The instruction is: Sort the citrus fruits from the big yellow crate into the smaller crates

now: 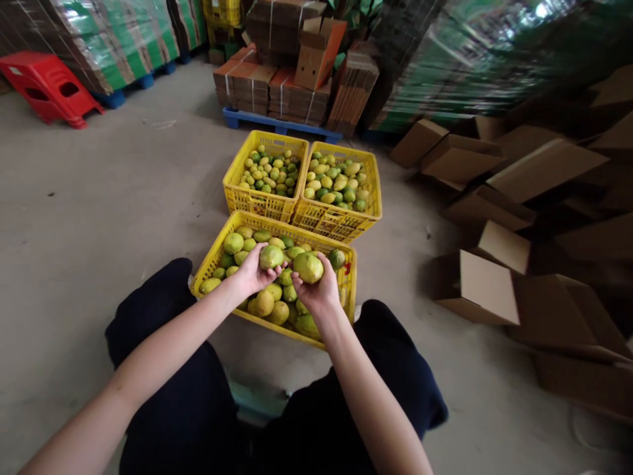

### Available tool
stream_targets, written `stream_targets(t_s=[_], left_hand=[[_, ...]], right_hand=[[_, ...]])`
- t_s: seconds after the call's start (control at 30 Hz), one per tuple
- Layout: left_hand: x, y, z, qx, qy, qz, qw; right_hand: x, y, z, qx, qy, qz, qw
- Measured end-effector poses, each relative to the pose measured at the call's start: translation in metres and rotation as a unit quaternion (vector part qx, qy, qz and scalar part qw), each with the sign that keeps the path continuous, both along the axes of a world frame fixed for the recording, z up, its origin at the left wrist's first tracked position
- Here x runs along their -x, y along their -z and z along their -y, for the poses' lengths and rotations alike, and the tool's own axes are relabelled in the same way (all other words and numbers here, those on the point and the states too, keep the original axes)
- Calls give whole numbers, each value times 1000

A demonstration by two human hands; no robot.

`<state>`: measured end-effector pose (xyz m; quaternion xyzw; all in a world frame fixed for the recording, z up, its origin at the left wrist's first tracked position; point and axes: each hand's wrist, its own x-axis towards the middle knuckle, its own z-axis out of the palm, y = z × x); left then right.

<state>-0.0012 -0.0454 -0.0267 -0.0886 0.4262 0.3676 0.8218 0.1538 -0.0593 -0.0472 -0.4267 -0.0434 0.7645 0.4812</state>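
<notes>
Over the near yellow crate [225,232], my left hand [251,272] holds a green-yellow lemon [271,256], its fingers curled round the underside. Close beside it, my right hand [324,287] grips a larger yellow-green lemon [308,267]. A small gap parts the two fruits. Below both hands, the crate holds many lemons, green to yellow, such as a yellow lemon [264,303] near the front. A dark green, bumpy fruit [336,258] lies at the crate's right end. My hands and forearms hide part of the crate's contents.
Beyond stand a left yellow crate [260,206] and a right yellow crate [336,227], both with smaller lemons. Open cardboard boxes [487,284] are heaped at right. Flattened cartons [247,82] lie on a blue pallet [281,125]. A red stool [49,86] is at far left.
</notes>
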Motion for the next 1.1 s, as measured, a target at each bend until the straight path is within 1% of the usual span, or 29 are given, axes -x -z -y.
stream_targets(t_s=[0.1,0.17,0.23,0.3,0.33,0.37,0.4,0.43,0.47,0.5,0.53,0.57,0.6,0.63,0.67,0.73,0.8,0.83,0.87,0.9,0.97,1.03,1.1], left_hand=[[-5,2,1,-32,9,-27,999],[-8,3,2,-91,5,-75,993],[-11,4,5,-172,-26,-130,976],[-12,3,8,-262,-67,-189,944],[-12,2,9,-310,-81,-224,920],[-10,1,10,-361,-87,-260,891],[-8,-1,11,-409,-85,-294,860],[-6,-3,12,-452,-77,-322,828],[-3,-5,12,-487,-69,-345,799],[0,-6,13,-514,-62,-363,774],[2,-7,13,-531,-58,-377,756],[4,-8,14,-541,-56,-388,745],[5,-8,14,-543,-56,-393,740],[6,-8,15,-539,-56,-388,746],[6,-9,15,-528,-56,-370,763],[6,-11,15,-484,-60,-294,822],[7,-15,15,-415,-65,-194,887],[8,-17,14,-375,-64,-142,914],[9,-19,13,-337,-61,-92,935],[10,-21,12,-301,-54,-48,951],[11,-23,10,-248,-46,10,968],[10,-23,10,-221,-52,20,974],[8,-23,11,-203,-54,6,978]], right_hand=[[0,-1,-1,-4,-11,-2,1000],[2,-6,1,-15,-11,30,999],[3,-13,4,-49,0,86,995],[2,-21,7,-118,30,161,979],[1,-25,8,-167,44,208,963],[-1,-28,9,-223,55,263,937],[-3,-30,10,-280,66,321,902],[-6,-31,10,-331,74,377,862],[-8,-32,10,-372,80,423,822],[-9,-31,10,-400,85,455,791],[-10,-29,10,-417,90,474,771],[-10,-27,10,-424,91,480,763],[-10,-25,9,-425,88,475,766],[-9,-23,9,-422,84,462,775],[-8,-21,9,-416,80,445,789],[-7,-20,7,-391,78,406,822],[-7,-21,5,-345,78,355,865],[-8,-22,4,-319,73,320,889],[-8,-24,3,-295,65,276,912],[-9,-25,2,-272,53,226,934],[-8,-28,2,-222,21,132,966],[-4,-28,3,-169,0,76,983],[0,-28,4,-129,-2,52,990]])
